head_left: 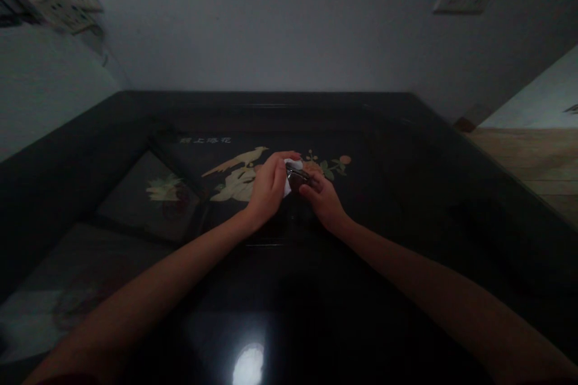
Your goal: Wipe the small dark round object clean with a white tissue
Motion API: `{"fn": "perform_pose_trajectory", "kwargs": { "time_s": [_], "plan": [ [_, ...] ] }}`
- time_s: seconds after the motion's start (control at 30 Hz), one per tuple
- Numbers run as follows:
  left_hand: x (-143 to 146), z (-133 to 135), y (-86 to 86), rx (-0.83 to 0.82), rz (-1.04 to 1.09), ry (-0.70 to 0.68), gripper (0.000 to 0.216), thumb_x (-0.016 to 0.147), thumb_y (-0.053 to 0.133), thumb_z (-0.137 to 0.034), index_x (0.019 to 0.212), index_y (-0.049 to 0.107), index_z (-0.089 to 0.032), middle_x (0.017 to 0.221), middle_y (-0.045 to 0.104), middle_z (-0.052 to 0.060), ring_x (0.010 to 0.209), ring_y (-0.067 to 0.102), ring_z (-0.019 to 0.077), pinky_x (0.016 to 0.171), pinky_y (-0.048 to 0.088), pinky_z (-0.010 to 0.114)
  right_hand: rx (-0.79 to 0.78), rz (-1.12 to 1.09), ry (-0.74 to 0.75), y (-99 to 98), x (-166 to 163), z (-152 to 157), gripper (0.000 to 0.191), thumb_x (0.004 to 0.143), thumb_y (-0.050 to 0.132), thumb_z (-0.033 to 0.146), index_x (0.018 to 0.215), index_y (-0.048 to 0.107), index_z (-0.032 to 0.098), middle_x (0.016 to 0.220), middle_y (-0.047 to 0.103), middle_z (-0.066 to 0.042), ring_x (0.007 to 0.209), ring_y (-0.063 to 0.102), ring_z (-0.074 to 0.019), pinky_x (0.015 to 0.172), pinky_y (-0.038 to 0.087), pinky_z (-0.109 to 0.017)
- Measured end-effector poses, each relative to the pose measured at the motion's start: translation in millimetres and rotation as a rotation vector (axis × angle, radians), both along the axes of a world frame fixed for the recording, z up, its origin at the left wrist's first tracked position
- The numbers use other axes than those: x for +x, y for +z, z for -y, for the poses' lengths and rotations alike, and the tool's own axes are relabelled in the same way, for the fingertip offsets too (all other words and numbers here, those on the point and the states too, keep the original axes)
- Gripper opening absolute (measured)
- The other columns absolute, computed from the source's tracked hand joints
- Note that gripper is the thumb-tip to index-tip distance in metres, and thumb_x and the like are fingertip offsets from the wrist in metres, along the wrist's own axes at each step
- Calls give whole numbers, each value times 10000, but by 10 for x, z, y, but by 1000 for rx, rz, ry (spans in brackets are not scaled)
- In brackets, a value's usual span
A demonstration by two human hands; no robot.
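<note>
My left hand holds a white wipe in a closed grip against apparent sunglasses, over the table between both hands; my right hand pinches their right end. Wiping seems in hand, calling next for light, steady pressure.

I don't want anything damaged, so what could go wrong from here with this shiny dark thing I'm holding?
The dark shiny object could slip, as the right hand seems to hold it by one side. If dropped, it might mark the glossy black table. The dim light could hide any smudges on either.
</note>
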State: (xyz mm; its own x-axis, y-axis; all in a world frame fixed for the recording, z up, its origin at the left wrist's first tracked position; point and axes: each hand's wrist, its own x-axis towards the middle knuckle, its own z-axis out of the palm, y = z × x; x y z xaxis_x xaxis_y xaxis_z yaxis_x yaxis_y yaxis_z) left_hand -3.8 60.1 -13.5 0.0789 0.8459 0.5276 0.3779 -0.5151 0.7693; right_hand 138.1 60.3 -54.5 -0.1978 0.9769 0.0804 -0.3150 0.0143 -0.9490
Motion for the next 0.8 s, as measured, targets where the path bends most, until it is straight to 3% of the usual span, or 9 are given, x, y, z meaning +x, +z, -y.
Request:
{"fn": "perform_pose_trajectory", "kwargs": {
  "time_s": [0.07,0.13,0.23,0.4,0.57,0.63,0.7,0.8],
  "plan": [
    [-19,36,27,261,-261,-44,306,939,330,-226,1045,614,-190,1162,648,89,1171,551,216,1054,391,446,30,2,-12,-3,-7,-3,489,544,827,482,886,593,223,885,672,-18,849,637,-198,799,511,-333],
    [-50,39,35,445,-451,-95,286,914,362,-172,1072,601,-174,1166,647,93,1188,541,217,1100,337,480,56,29,-9,-5,-11,-3,469,570,815,468,901,587,226,888,662,-16,844,627,-192,778,505,-322],
    [-85,10,18,535,-531,-127,285,907,371,-161,1083,594,-164,1128,659,96,1128,576,209,1088,359,474,61,51,-10,-4,-12,2,444,600,803,442,920,580,230,873,649,-8,827,617,-184,762,496,-319],
    [-45,-15,-7,324,-284,-106,313,950,310,-235,1025,606,-166,1096,657,103,1114,568,203,1057,376,448,44,1,-41,3,-15,2,439,581,820,428,881,565,236,895,649,-3,854,616,-178,805,502,-324],
    [-3,-55,-9,-210,171,-62,363,950,309,-329,915,642,-188,961,689,74,837,645,183,776,514,330,11,13,-40,-19,-13,-18,483,537,843,448,845,541,231,883,656,-9,847,631,-185,827,511,-347],
    [2,-61,4,-349,245,-63,362,941,311,-325,895,643,-190,897,697,66,740,648,181,690,523,322,3,36,-24,-28,-2,-22,483,534,842,463,826,538,228,845,650,-5,823,632,-184,807,514,-345],
    [6,-45,31,-278,184,-42,363,946,300,-314,894,637,-192,925,696,71,808,656,190,745,525,337,18,41,-7,-30,9,-21,479,544,833,479,825,541,226,828,647,-2,811,631,-182,788,517,-337],
    [-2,6,82,71,-121,-33,329,952,301,-257,934,622,-188,1040,677,83,1053,610,198,973,450,379,44,39,20,-20,10,-16,469,565,819,484,856,554,228,831,648,2,801,628,-175,770,516,-322]
  ]
}}
